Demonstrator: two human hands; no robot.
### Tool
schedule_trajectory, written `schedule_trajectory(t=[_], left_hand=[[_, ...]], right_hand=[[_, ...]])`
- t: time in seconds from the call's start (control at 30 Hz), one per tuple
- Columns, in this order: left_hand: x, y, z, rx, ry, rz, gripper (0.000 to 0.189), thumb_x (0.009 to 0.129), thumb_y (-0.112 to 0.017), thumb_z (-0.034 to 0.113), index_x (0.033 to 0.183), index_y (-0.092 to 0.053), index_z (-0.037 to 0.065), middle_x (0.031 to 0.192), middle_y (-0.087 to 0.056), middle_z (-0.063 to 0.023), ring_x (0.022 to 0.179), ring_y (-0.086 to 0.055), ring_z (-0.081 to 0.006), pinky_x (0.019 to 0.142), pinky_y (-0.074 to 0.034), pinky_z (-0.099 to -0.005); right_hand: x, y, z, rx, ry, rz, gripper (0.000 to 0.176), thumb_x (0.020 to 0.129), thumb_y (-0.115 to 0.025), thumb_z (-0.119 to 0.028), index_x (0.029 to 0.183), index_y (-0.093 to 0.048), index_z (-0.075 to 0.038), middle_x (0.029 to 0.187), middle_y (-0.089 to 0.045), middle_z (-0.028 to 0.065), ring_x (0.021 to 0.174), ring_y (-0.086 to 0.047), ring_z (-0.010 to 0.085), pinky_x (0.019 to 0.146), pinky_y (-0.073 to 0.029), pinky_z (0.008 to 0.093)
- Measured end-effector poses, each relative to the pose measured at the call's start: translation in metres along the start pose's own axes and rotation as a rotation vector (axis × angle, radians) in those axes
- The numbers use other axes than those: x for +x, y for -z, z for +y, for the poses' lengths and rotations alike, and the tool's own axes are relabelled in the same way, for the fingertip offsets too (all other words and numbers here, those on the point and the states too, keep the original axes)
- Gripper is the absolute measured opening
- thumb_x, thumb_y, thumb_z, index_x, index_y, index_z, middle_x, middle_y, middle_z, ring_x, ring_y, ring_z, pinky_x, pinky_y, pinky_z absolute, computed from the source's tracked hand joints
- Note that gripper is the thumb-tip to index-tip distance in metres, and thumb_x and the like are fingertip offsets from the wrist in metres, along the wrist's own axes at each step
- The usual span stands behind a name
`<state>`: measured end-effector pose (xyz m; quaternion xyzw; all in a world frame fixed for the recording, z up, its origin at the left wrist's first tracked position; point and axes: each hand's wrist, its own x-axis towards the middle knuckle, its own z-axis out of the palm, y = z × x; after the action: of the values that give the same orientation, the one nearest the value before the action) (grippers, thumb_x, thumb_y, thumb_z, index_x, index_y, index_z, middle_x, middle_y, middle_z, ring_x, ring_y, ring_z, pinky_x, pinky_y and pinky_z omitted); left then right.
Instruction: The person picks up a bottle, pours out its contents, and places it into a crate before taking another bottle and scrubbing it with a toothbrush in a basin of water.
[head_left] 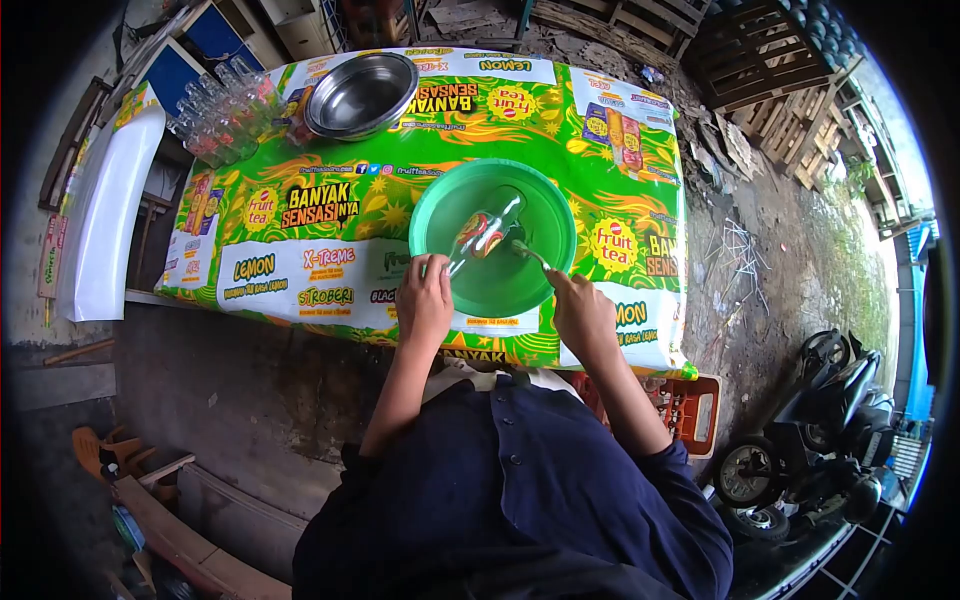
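A green plastic basin (430,185) with water in it stands near the table's front edge. Inside lies a clear glass bottle (483,233) with a red and yellow label, its neck tilted away toward the upper right. My left hand (426,290) is closed round the bottle's base at the basin's left rim. Over the right rim, my right hand (584,312) grips the thin handle of a small brush-like tool (535,256). The tool's dark tip is beside the bottle, apart from its mouth; its exact kind is hard to make out.
Several clear glass bottles (225,115) stand at the table's back left, beside a metal bowl (361,96). A printed green cover (380,185) lies over the table. A red crate (697,415) sits below its right front corner, and a motorcycle (810,430) is parked at right.
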<state>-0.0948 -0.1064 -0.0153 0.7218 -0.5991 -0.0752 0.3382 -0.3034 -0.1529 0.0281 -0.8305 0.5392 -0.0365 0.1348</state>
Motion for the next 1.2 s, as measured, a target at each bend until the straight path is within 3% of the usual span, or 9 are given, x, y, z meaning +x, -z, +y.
schedule_trajectory(t=[0.17,0.3,0.4,0.53,0.8,0.93,1.13,1.2], left_hand=[[0.000,0.005,-0.001,0.059,-0.046,0.012,0.009,0.083,-0.049,0.010,0.090,-0.053,0.005,0.089,-0.054,-0.0102,0.082,-0.052,-0.0305,0.070,-0.042,-0.0387],[-0.001,0.007,-0.002,0.021,-0.043,0.002,0.013,0.081,-0.054,0.013,0.091,-0.056,0.006,0.089,-0.055,-0.0081,0.083,-0.052,-0.0286,0.071,-0.043,-0.0377],[-0.004,0.008,0.002,0.029,-0.034,-0.017,0.016,0.078,-0.059,0.015,0.092,-0.058,0.007,0.089,-0.055,-0.0067,0.084,-0.052,-0.0275,0.072,-0.043,-0.0371],[-0.005,0.011,0.005,0.067,-0.056,-0.005,0.022,0.074,-0.064,0.015,0.093,-0.058,0.007,0.090,-0.055,-0.0063,0.086,-0.053,-0.0270,0.071,-0.044,-0.0359],[-0.006,0.004,-0.001,-0.027,-0.015,-0.025,0.027,0.071,-0.065,0.009,0.096,-0.056,0.005,0.088,-0.055,-0.0099,0.084,-0.052,-0.0297,0.071,-0.043,-0.0381],[-0.007,0.004,-0.004,-0.019,-0.022,-0.020,0.025,0.072,-0.064,0.009,0.094,-0.055,0.002,0.086,-0.055,-0.0112,0.083,-0.051,-0.0310,0.072,-0.041,-0.0390],[-0.007,0.005,0.000,-0.023,-0.029,-0.037,0.024,0.073,-0.063,0.010,0.093,-0.054,0.001,0.086,-0.056,-0.0125,0.081,-0.049,-0.0316,0.073,-0.040,-0.0393],[-0.006,0.005,-0.001,-0.032,-0.029,-0.040,0.023,0.074,-0.062,0.010,0.094,-0.054,0.001,0.085,-0.056,-0.0133,0.080,-0.050,-0.0317,0.073,-0.040,-0.0392]], right_hand=[[-0.007,0.010,-0.025,0.203,0.089,0.047,0.039,0.075,-0.046,-0.002,0.111,-0.051,-0.013,0.080,-0.053,0.0150,0.058,-0.058,0.0326,0.049,-0.047,0.0412],[0.038,-0.026,-0.006,0.151,-0.051,0.190,0.028,0.084,-0.043,-0.010,0.110,-0.053,-0.016,0.078,-0.053,0.0140,0.061,-0.056,0.0326,0.051,-0.044,0.0427],[0.055,-0.030,0.004,0.089,-0.077,0.260,0.030,0.084,-0.043,-0.010,0.112,-0.052,-0.015,0.077,-0.053,0.0136,0.061,-0.057,0.0316,0.050,-0.045,0.0414],[0.012,-0.013,-0.024,0.129,0.124,0.100,0.032,0.082,-0.046,-0.009,0.113,-0.052,-0.016,0.077,-0.053,0.0117,0.059,-0.058,0.0303,0.047,-0.045,0.0402],[0.064,-0.016,0.007,0.016,-0.022,0.216,0.035,0.081,-0.043,-0.006,0.113,-0.053,-0.015,0.081,-0.055,0.0146,0.061,-0.058,0.0307,0.049,-0.046,0.0399],[0.015,-0.015,-0.025,0.099,0.247,0.083,0.046,0.073,-0.045,0.000,0.118,-0.048,-0.014,0.082,-0.052,0.0140,0.058,-0.058,0.0291,0.047,-0.047,0.0393],[0.050,-0.017,0.006,0.031,-0.029,0.197,0.033,0.082,-0.044,-0.007,0.112,-0.053,-0.014,0.080,-0.054,0.0147,0.062,-0.058,0.0310,0.051,-0.045,0.0401],[0.049,-0.012,0.011,-0.012,0.001,0.234,0.040,0.075,-0.046,-0.002,0.114,-0.049,-0.010,0.081,-0.053,0.0175,0.058,-0.059,0.0301,0.048,-0.047,0.0398]])
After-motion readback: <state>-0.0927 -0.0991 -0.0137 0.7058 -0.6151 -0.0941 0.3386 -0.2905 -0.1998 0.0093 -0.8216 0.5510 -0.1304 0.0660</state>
